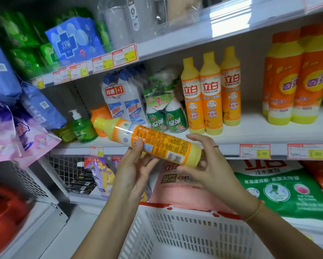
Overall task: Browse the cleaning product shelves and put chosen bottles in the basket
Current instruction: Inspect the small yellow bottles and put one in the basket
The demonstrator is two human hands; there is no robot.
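Gripped between both hands, a yellow and orange bottle (157, 142) lay almost level in front of the shelves when I looked through the head camera. Its yellow cap pointed up and to the left, and its base pointed right. The left hand (136, 169) pinched the bottle near its middle, thumb pressed on the printed label and fingers curled behind it. The right hand (209, 165) cupped the base end, thumb underneath and fingers arched over the top; it wore a thin ring (216, 146), and a beaded bracelet (255, 212) sat on its wrist. The bottle was held in the air above a white slotted basket (185, 230) with a red rim, and was not touching it. I could not see the basket's floor well enough to tell what lay inside. Behind the hands, on the middle shelf (250, 131), three matching yellow bottles (211, 94) stood upright side by side — to their right stood larger orange bottles (295, 81), and to their left a wrapped pair of green spray bottles (166, 116). Further left stood a twin pack of white and blue bottles (123, 98) and a green pump bottle (82, 126). Red and yellow price tags (255, 150) lined the shelf edge. On the shelf below lay a green bag (284, 186) beside a pink bag (175, 186).
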